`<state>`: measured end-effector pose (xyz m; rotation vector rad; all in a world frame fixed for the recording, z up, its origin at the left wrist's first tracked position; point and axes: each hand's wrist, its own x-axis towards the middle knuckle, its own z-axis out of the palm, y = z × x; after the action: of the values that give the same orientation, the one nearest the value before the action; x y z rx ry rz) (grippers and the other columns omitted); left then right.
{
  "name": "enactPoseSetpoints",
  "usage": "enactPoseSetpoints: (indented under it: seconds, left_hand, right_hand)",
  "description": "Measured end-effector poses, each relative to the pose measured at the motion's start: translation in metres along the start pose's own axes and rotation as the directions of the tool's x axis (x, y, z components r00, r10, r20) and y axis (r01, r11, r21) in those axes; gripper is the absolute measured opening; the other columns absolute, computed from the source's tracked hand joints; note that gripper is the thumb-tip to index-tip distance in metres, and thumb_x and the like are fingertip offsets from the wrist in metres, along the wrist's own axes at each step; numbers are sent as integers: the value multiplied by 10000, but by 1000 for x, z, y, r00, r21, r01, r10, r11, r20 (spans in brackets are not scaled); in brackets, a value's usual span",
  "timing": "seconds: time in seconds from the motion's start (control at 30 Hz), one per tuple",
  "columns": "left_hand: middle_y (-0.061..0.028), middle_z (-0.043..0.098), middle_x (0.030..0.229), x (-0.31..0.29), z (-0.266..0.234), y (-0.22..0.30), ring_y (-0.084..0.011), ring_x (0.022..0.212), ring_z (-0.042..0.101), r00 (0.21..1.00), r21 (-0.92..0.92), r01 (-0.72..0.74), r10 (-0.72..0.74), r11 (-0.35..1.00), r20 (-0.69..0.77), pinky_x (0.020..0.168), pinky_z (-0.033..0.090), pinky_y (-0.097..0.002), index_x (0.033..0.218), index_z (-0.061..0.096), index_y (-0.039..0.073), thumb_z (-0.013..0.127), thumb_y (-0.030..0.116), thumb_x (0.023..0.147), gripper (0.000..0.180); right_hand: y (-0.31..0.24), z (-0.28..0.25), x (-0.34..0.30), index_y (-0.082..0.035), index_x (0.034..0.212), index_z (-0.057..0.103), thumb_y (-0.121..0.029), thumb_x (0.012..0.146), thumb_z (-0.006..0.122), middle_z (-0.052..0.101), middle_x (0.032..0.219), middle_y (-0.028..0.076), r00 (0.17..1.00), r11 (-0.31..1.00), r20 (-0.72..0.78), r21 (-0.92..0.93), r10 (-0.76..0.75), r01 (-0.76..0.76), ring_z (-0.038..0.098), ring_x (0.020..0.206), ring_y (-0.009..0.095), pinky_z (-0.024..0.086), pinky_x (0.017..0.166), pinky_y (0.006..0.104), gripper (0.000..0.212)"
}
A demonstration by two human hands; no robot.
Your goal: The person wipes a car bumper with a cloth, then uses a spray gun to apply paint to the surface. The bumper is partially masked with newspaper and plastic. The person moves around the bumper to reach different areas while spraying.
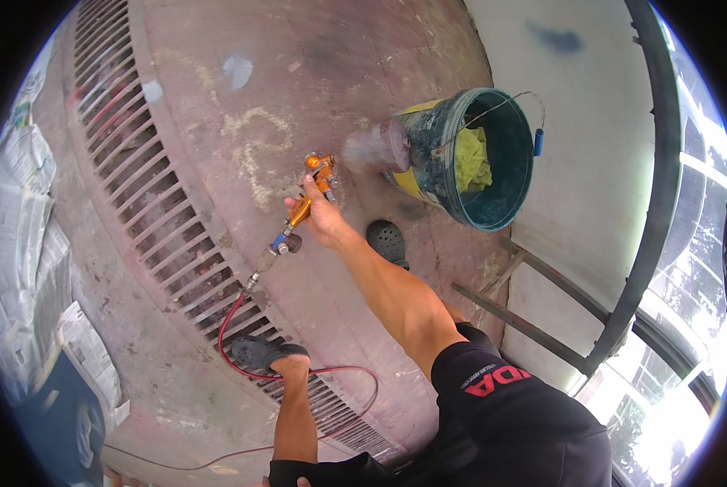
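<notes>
My right hand (319, 215) is closed around the grip of an orange spray gun (313, 185), held out at arm's length over the stained concrete floor. A red air hose (232, 312) runs from the gun's base down to the floor and loops past my feet. A blurred grey-purple cloud of spray (373, 148) hangs just beyond the gun's nozzle, against the side of a dark green bucket (505, 203). The bucket has a yellow-green cloth (471, 158) inside and a wire handle with a blue grip. My left hand is out of the picture.
A long metal floor grate (148, 191) curves along the left. My black clogs (258, 353) (388, 239) stand on and beside it. Newspaper-covered surfaces (23, 219) lie at far left. A white panel and a black metal frame (647, 243) stand at right.
</notes>
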<state>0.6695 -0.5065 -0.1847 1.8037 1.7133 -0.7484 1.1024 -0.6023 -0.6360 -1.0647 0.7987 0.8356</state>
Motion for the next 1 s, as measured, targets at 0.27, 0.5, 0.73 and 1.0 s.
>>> enactPoseSetpoints:
  seconds: [0.27, 0.5, 0.73, 1.0]
  left_hand:
    - [-284, 478, 1658, -4, 34, 49, -448, 1539, 430, 998, 64, 60, -59, 996, -10, 1303, 332, -532, 1670, 432, 2, 856, 615, 906, 1067]
    - [-285, 445, 1688, -27, 37, 72, -465, 1565, 394, 997, 126, 72, -72, 989, -7, 1320, 308, -549, 1674, 432, 13, 846, 625, 913, 1060]
    - [-315, 495, 1640, -37, 48, 113, -487, 1521, 452, 996, 215, 55, -70, 975, 64, 1302, 342, -540, 1642, 461, -20, 825, 619, 930, 1024]
    - [-308, 529, 1614, -62, 65, 131, -524, 1497, 473, 993, 261, 53, -78, 964, 84, 1290, 347, -565, 1618, 500, -11, 792, 608, 946, 959]
  right_hand:
    - [-1, -37, 55, -169, 1641, 414, -704, 1042, 647, 434, 1609, 98, 993, 996, 79, -29, 91, -89, 642, 1256, 226, 550, 1071, 469, 836]
    - [16, -63, 29, -8, 1456, 635, -618, 1033, 712, 723, 1325, 174, 994, 889, -41, -443, 104, -112, 715, 1233, 296, 563, 1043, 458, 746]
    - [-172, -90, -140, -59, 1093, 793, -392, 1093, 648, 774, 911, 151, 793, 237, 372, -927, 483, 290, 760, 877, 274, 582, 820, 437, 363]
    - [-365, -210, -84, -40, 1137, 771, -131, 1033, 632, 769, 1211, 193, 668, -263, 336, -941, -664, 212, 764, 1005, 435, 627, 838, 512, 196]
